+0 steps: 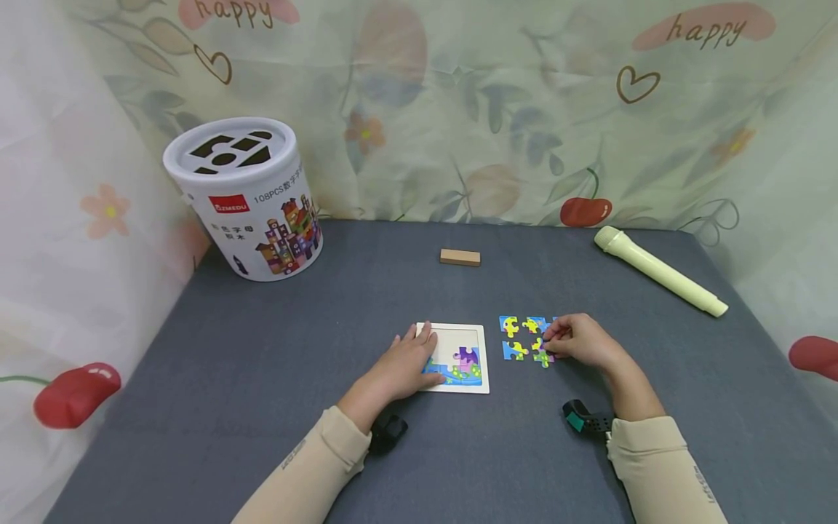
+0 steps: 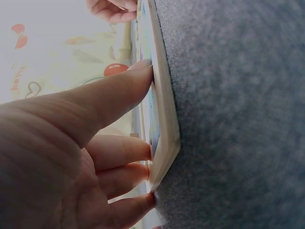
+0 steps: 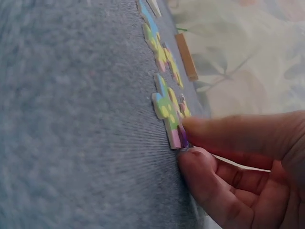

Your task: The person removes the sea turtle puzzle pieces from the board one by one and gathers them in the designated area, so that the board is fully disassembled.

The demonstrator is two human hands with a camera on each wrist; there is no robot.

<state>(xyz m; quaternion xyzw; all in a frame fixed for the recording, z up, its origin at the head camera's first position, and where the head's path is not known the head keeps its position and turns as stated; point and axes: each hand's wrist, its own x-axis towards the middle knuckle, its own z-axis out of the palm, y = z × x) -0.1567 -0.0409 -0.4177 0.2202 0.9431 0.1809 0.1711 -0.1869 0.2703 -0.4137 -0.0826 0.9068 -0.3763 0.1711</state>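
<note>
My left hand (image 1: 404,365) lies over the left side of a square puzzle board (image 1: 486,364) with a pale wooden rim, its fingers spread. In the left wrist view the thumb (image 2: 109,98) rests on the near edge and the other fingertips touch the far side. Inside the board, several joined pieces (image 1: 461,373) fill the lower part. To the board's right, my right hand (image 1: 579,340) pinches a purple-edged puzzle piece (image 3: 184,137) between thumb and index finger, low over the cloth. Loose puzzle pieces (image 1: 514,351) in blue, yellow and green lie beside it; the hand partly covers some.
A white bucket (image 1: 255,211) with shape holes in its lid stands at the back left. A brown wooden block (image 1: 460,257) lies behind the board. At the back right is a pale yellow toy microphone (image 1: 661,273). Printed curtains (image 1: 458,109) border the dark tablecloth (image 1: 262,407).
</note>
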